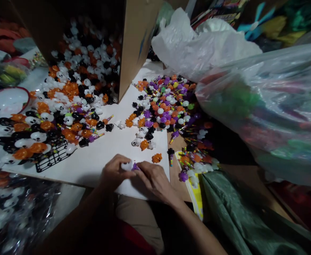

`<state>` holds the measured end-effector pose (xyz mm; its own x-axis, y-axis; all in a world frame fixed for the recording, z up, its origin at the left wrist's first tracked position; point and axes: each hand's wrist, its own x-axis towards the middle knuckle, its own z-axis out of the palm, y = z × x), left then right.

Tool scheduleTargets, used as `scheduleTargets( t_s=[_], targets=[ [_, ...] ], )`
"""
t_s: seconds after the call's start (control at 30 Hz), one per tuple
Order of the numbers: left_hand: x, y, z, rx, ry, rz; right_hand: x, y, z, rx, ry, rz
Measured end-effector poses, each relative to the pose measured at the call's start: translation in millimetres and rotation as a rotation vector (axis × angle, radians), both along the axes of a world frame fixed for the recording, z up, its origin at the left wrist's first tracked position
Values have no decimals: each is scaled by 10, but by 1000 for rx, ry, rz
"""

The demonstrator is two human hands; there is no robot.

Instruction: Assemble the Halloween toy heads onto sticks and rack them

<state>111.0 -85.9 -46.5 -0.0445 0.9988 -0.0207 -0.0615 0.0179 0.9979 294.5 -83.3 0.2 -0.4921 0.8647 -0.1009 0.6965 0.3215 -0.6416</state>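
Observation:
My left hand (pixel 114 172) pinches a small white skull-shaped toy piece (pixel 127 165) just above the near edge of a white board (pixel 96 159). My right hand (pixel 153 178) meets it from the right, fingers closed on a small purple piece (pixel 135 166) that touches the white one. Both hands rest close together near the board's front edge. An orange pumpkin piece (pixel 156 158) lies just beyond my right hand.
A tipped cardboard box (pixel 134 46) spills orange, black and white pieces (pixel 65 102) at left. A heap of mixed coloured pieces (pixel 166 106) lies right of centre. Large clear plastic bags (pixel 272 106) fill the right. A white bowl (pixel 3 102) and black grid (pixel 51 157) sit left.

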Motion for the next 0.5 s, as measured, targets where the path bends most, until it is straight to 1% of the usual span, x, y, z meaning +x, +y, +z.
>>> scheduleTargets(
  t_s=[0.07, 0.13, 0.17, 0.2, 0.23, 0.27, 0.3, 0.33, 0.37, 0.4, 0.43, 0.47, 0.5],
  targets=[
    [-61, -116, 92, 87, 99, -126, 20, -18, -78, -329, 290, 30],
    [-136, -205, 127, 170, 179, -269, -8, -45, -176, -626, 514, 96],
    [-187, -226, 127, 205, 210, -322, -38, -55, -218, -725, 589, 118],
    [-254, -224, 126, 231, 244, -373, -70, -57, -247, -780, 628, 129],
    [-341, -196, 133, 255, 283, -423, -93, -44, -258, -785, 625, 136],
    [-449, -140, 156, 287, 334, -457, -94, -10, -247, -736, 577, 140],
    [-578, -55, 203, 323, 405, -467, -61, 45, -216, -632, 486, 125],
    [-718, 60, 273, 362, 504, -450, 13, 120, -169, -488, 359, 81],
    [-859, 199, 365, 413, 623, -365, 130, 210, -113, -328, 204, 2],
    [-984, 355, 469, 436, 756, -235, 282, 306, -57, -178, 34, -111],
    [-1076, 518, 574, 442, 884, -73, 457, 404, -11, -59, -137, -242],
    [-1118, 679, 665, 431, 983, 87, 637, 503, 16, 15, -296, -367],
    [-1098, 833, 727, 398, 1043, 206, 803, 603, 17, 49, -435, -468]
  ],
)
